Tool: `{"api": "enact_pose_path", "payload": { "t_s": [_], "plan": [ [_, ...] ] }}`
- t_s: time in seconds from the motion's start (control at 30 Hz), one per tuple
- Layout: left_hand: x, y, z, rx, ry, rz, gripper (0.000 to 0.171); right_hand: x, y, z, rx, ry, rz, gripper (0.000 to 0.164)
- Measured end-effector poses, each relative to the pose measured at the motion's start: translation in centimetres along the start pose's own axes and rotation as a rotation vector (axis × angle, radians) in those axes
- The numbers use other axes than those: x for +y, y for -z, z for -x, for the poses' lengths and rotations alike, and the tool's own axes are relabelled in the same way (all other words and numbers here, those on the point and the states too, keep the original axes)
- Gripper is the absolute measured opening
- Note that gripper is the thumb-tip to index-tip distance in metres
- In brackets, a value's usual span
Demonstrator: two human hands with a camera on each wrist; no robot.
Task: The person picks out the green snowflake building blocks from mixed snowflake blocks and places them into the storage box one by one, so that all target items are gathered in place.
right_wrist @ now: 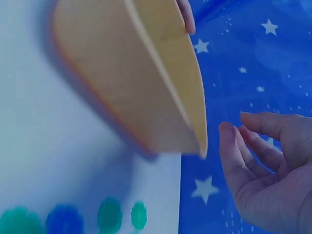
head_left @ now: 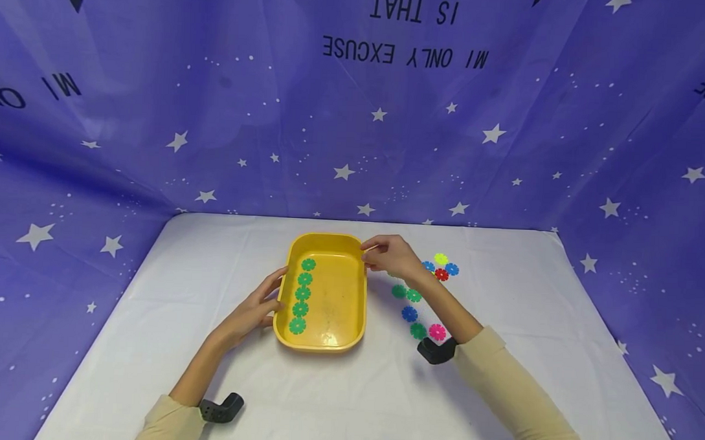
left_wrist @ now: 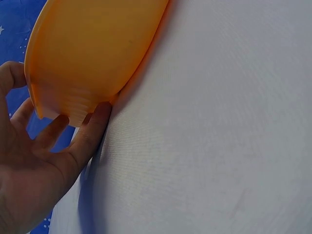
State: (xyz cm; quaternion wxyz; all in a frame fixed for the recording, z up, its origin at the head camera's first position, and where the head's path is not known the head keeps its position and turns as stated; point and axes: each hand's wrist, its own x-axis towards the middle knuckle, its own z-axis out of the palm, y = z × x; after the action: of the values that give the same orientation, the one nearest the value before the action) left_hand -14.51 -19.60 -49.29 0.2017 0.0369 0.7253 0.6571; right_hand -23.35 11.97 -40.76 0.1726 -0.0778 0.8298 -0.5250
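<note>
Right sleeve [head_left: 516,387] nearest, 5 o'clock. Yellow tray [head_left: 338,294] at centre; my left hand [head_left: 250,313] lies spread against its 9 o'clock wall, right hand [head_left: 392,255] looks empty, fingers loose, by 2 o'clock rim. Green discs [head_left: 302,294] rowed inside; looks like row-filling, next needs pinching a loose green disc [head_left: 414,295], 3 o'clock.

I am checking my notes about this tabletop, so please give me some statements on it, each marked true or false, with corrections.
1. Five green snowflake discs lie in one row inside the yellow tray. True.
2. The pink snowflake disc lies inside the tray. False: it lies outside, on the white tablecloth.
3. The left hand touches the tray. True.
4. The right hand pinches a red snowflake disc. False: it holds no visible disc.
5. A blue snowflake disc lies on the tablecloth. True.
</note>
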Motion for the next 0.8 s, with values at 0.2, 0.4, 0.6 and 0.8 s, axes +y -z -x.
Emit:
{"api": "enact_pose_path", "payload": {
  "t_s": [0.2,0.4,0.6,0.8],
  "plan": [
    [-0.1,0.0,0.0,0.005,-0.001,-0.014,0.075,3.1,2.8,3.1,0.067,0.010,0.068,0.028],
    [0.0,0.0,0.1,0.009,0.003,-0.012,0.075,7.0,4.3,5.8,0.123,0.018,0.112,0.030],
    [0.1,0.0,0.1,0.015,0.011,-0.016,0.075,10.5,4.6,7.6,0.158,0.001,0.092,0.028],
    [0.1,-0.1,0.1,0.017,0.017,-0.021,0.075,11.8,4.0,9.2,0.185,-0.026,0.201,0.025]
  ]
}}
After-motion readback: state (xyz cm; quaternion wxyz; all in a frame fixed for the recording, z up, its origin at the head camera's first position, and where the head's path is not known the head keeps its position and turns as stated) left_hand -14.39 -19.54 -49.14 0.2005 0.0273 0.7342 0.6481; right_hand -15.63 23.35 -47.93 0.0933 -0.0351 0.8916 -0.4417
